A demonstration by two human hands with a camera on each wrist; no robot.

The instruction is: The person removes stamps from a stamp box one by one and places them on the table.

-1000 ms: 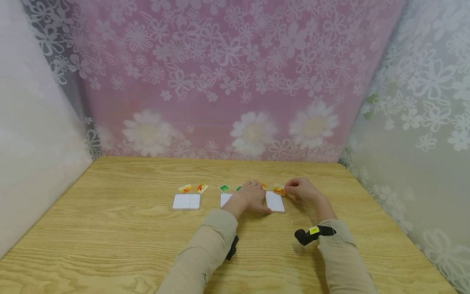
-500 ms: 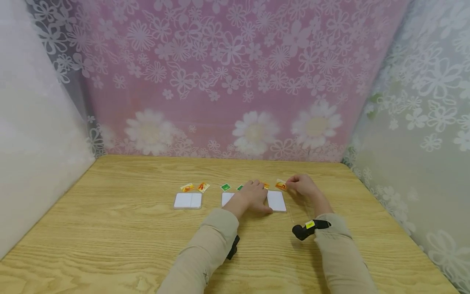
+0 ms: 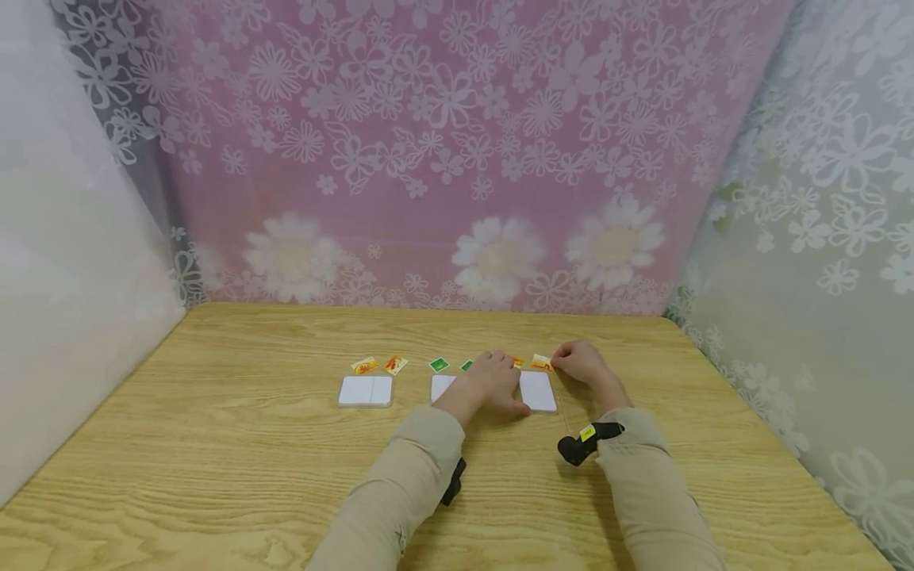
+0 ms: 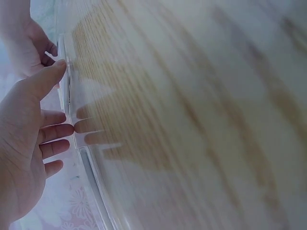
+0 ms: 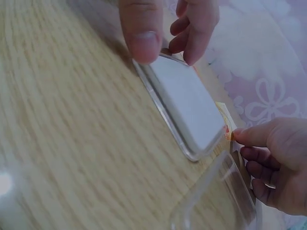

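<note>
My right hand (image 3: 585, 363) pinches the edge of a small orange-and-white printed card (image 3: 540, 362) between thumb and forefinger. The card is just behind a clear case with a white top (image 3: 538, 392). To the left of this case, my left hand (image 3: 493, 381) lies low with fingers relaxed and spread. In the right wrist view, its thumb is at the case's near corner (image 5: 180, 103) and its fingers are by the far end. A transparent lid (image 5: 211, 196) lies on the table beside the case, under my right hand.
A white-topped case (image 3: 365, 391) stands at the left, and another (image 3: 441, 387) is partly covered by my left forearm. Behind them lie orange cards (image 3: 364, 365) and green cards (image 3: 439, 364). Another orange card (image 3: 514, 361) shows by my left fingers. Patterned curtains enclose the wooden table (image 3: 250, 452).
My right hand first moved the orange card slightly away from the case, then a little back and to the left. The right forearm shifted left. My left hand stayed in place.
</note>
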